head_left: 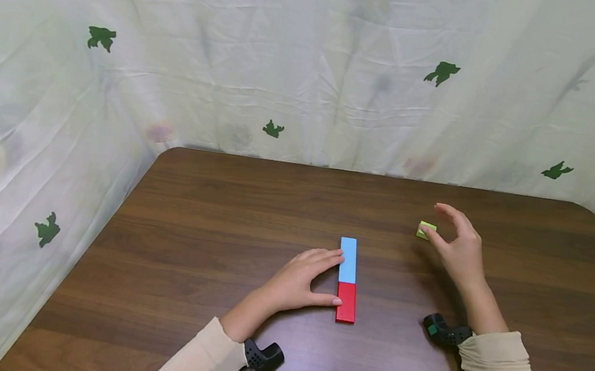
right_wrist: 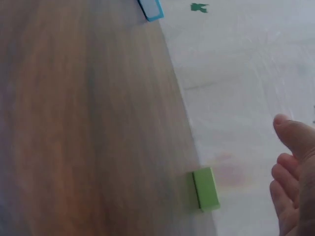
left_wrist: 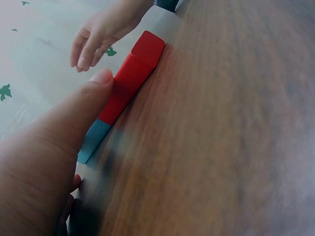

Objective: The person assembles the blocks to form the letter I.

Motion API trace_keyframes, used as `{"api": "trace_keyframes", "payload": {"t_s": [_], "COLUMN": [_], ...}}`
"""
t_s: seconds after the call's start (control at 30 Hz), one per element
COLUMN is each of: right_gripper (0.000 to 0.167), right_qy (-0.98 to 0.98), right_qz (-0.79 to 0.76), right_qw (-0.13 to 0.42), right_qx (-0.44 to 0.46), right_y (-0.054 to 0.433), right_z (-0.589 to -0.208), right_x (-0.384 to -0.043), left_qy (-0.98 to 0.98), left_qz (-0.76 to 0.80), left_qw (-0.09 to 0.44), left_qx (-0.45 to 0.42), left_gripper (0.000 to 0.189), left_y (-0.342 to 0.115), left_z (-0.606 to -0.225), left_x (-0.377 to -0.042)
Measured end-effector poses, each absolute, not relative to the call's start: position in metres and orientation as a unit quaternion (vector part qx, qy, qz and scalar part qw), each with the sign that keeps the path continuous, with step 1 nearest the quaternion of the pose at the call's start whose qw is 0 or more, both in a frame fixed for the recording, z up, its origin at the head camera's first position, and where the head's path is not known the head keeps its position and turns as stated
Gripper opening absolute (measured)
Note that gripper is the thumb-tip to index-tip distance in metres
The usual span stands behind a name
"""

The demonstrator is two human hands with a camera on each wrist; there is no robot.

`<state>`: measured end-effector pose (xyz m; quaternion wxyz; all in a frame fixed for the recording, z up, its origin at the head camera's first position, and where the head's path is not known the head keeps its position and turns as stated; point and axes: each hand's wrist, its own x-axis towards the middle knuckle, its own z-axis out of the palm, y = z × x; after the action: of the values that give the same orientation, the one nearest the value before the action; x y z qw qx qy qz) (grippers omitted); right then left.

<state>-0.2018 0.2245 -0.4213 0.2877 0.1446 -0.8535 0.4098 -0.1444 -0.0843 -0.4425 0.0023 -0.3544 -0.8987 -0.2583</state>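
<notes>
A light blue block and a red block lie end to end in one line on the table. My left hand rests against their left side, fingertips at the blue block and thumb at the red one. In the left wrist view, the thumb lies along the side of the red block. My right hand hovers near a small green block, thumb and fingers spread apart. The right wrist view shows a gap between that hand and the green block, with nothing held.
The brown wooden table has a far edge that meets a white curtain with green patches. Black wrist devices, one on the left wrist and one on the right, stick out above the tabletop.
</notes>
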Motion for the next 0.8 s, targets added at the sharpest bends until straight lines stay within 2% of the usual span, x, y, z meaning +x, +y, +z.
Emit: {"api": "trace_keyframes", "payload": {"t_s": [0.33,0.8], "right_gripper": [0.055,0.047], "right_qy": [-0.887,-0.918], "right_qz": [0.409,0.379], "right_qw": [0.174,0.088], "right_qx": [0.124,0.072], "right_y": [0.235,0.238], "right_z": [-0.431,-0.437], "right_x": [-0.203,-0.203], "left_qy": [-0.899,-0.899], "left_qz": [-0.257,-0.257], "left_qw": [0.003,0.003], "left_qx": [-0.354,-0.354], "left_gripper": [0.073,0.074], "left_y": [-0.084,-0.084], "left_z": [-0.443,-0.444], "left_x": [-0.145,-0.145]}}
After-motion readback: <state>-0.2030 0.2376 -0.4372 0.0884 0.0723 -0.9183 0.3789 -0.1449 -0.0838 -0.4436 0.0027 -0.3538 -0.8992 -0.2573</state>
